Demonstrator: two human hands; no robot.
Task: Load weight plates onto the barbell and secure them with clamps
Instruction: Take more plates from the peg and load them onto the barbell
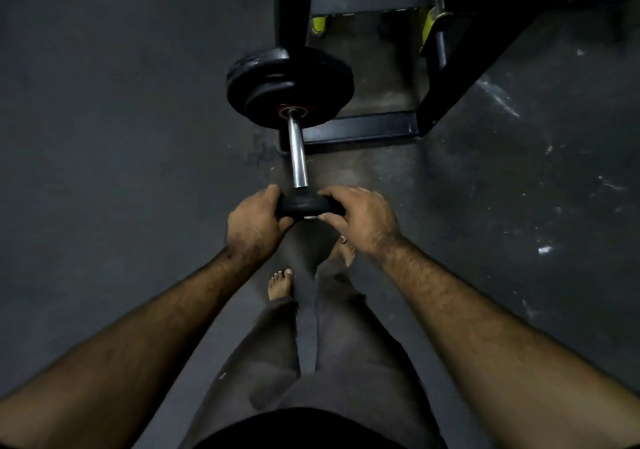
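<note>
The barbell (298, 152) is pointing straight back at the person, its long axis running away from them toward the black frame (360, 126) beyond, and its smooth, shiny steel sleeve is catching what little light there is. Two round black plates (287, 85) are sitting stacked on the sleeve at its far end, matte and rubbery-looking, with a reddish ring around the hole of the nearer one. At the near tip of the sleeve a small black disc (303, 204) (a little plate or a collar, I cannot tell which) is being held between both hands. The left hand (251, 227) is curling its fingers round the left edge of the disc, and the right hand (360, 218) is pinching the right edge, thumb underneath. Below them, bare feet (280, 284) and grey trousers (349, 362) are showing against the dark, scuffed floor (121, 137), which is looking like rough rubber matting.
</note>
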